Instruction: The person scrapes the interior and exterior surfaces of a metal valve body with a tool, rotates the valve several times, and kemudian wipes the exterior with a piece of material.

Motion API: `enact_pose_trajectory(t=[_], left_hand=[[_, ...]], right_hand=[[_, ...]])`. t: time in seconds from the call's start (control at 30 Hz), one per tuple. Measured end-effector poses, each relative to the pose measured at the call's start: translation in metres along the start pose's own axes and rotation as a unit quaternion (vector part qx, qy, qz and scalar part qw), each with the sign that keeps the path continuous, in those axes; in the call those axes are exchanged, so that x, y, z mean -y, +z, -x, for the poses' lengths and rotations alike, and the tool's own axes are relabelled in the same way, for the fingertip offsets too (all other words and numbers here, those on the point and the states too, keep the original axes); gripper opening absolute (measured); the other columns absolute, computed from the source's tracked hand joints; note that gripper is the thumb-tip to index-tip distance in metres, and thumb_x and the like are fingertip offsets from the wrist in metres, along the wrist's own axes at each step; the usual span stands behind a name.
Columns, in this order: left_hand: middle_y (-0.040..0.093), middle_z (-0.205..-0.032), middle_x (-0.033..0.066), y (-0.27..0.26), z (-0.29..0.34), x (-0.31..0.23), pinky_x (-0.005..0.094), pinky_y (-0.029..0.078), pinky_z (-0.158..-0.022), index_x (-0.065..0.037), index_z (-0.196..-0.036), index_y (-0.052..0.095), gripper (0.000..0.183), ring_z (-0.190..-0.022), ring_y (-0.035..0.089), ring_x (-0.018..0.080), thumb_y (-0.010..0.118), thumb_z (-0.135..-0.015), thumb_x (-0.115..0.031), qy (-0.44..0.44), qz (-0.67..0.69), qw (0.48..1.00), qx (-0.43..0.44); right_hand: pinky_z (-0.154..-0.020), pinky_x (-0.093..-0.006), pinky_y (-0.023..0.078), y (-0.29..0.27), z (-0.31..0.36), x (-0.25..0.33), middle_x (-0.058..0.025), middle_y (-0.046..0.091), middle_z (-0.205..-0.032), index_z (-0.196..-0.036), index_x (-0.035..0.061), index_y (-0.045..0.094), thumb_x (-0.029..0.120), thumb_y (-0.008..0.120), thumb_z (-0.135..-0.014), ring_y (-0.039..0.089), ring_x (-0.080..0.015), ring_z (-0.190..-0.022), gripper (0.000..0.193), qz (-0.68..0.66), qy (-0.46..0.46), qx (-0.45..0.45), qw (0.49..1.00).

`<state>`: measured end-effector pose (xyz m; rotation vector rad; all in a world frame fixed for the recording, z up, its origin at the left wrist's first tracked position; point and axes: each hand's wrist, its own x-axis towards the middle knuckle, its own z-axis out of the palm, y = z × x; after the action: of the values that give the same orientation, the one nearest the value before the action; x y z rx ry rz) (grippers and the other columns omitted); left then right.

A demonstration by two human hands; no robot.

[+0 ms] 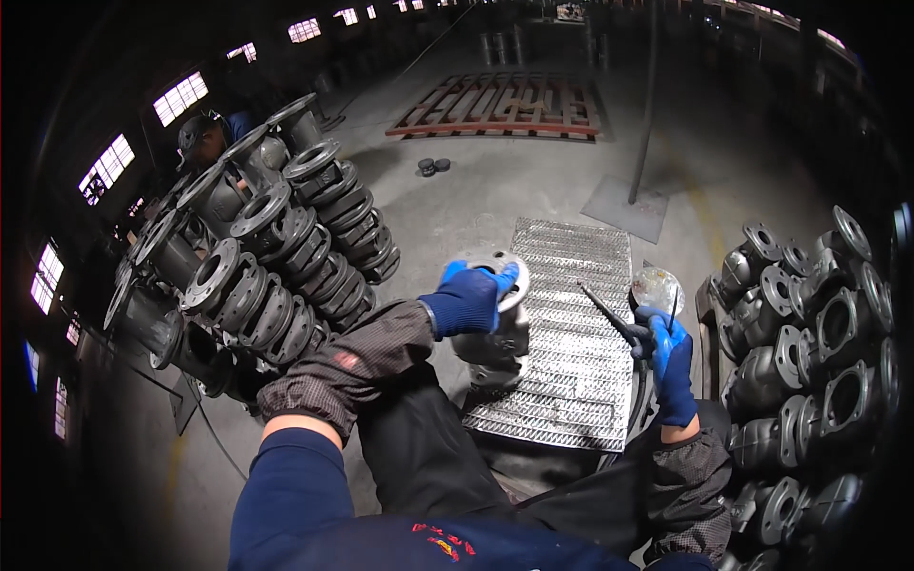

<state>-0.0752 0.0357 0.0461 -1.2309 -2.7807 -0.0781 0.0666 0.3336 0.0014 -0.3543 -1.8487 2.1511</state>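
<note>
My left hand (474, 295), in a blue glove, is closed on the top flange of a grey cast-metal valve body (495, 357). The casting stands upright at the left edge of a ridged metal plate (573, 324). Over the plate's right edge, my right hand (668, 357), gloved too, is closed around a long dark hand tool with a thin rod-like tip (602, 306). Its tip points up and left, apart from the casting. A dark cable or hose runs down below this hand. A thin dark stick shows above my right fingers; what it belongs to I cannot tell.
Stacked flanged castings (271, 276) rise at left, with another person (202, 138) behind them. More castings (800, 352) are piled at right. A round container (659, 288) sits beyond my right hand. Farther off are a pole on a base plate (628, 207) and a reddish slatted frame (495, 107).
</note>
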Motion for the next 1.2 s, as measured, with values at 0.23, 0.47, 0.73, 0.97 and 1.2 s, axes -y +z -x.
enact_pose_trajectory(t=[0.23,0.47,0.73,0.97,1.2], left_hand=[[0.065,-0.082,0.0155,0.036,-0.030,-0.054,0.0510,0.041,-0.071,0.002,-0.135,0.036,0.090,-0.076,0.063,0.0322,0.068,-0.065,-0.044,-0.003,-0.017,0.999,0.050],[0.064,-0.076,0.0145,0.016,-0.015,-0.073,0.0498,0.041,-0.070,0.007,-0.127,0.045,0.082,-0.072,0.062,0.0301,0.061,-0.071,-0.052,-0.022,-0.028,0.999,-0.009],[0.066,-0.099,0.0157,-0.090,0.093,-0.072,0.0399,0.049,-0.070,-0.004,-0.100,0.066,0.040,-0.074,0.062,0.0319,0.061,-0.061,-0.012,0.218,0.266,0.910,-0.232],[0.066,-0.100,0.0155,-0.142,0.161,-0.058,0.0375,0.050,-0.073,-0.003,-0.102,0.065,0.036,-0.079,0.062,0.0295,0.059,-0.067,-0.010,0.253,0.270,0.900,-0.229],[0.066,-0.101,0.0153,-0.129,0.142,-0.049,0.0352,0.050,-0.076,-0.002,-0.105,0.065,0.032,-0.084,0.063,0.0270,0.058,-0.074,-0.008,0.233,0.244,0.907,-0.251]], right_hand=[[-0.050,-0.0195,0.041,0.001,0.010,0.011,-0.0095,0.068,-0.087,-0.115,0.0034,0.058,0.027,0.046,-0.097,0.055,-0.0076,-0.054,0.032,0.031,0.005,-0.011,0.999],[-0.057,-0.0216,0.044,0.016,0.006,0.022,-0.0111,0.068,-0.092,-0.113,0.0034,0.059,0.028,0.046,-0.096,0.056,-0.0099,-0.060,0.033,0.004,0.005,0.005,1.000],[-0.045,-0.0176,0.027,-0.003,0.016,0.017,-0.0088,0.069,-0.088,-0.114,0.0025,0.060,0.027,0.045,-0.094,0.047,-0.0027,-0.053,0.036,0.155,-0.001,-0.013,0.988],[-0.045,-0.0153,0.027,0.008,0.015,-0.001,-0.0100,0.070,-0.090,-0.115,-0.0006,0.059,0.034,0.044,-0.094,0.045,-0.0010,-0.053,0.043,0.153,0.001,0.055,0.987],[-0.048,-0.0155,0.030,0.032,-0.011,-0.019,-0.0108,0.070,-0.089,-0.113,0.0007,0.060,0.032,0.047,-0.093,0.053,-0.0054,-0.059,0.039,0.139,0.027,0.060,0.988]])
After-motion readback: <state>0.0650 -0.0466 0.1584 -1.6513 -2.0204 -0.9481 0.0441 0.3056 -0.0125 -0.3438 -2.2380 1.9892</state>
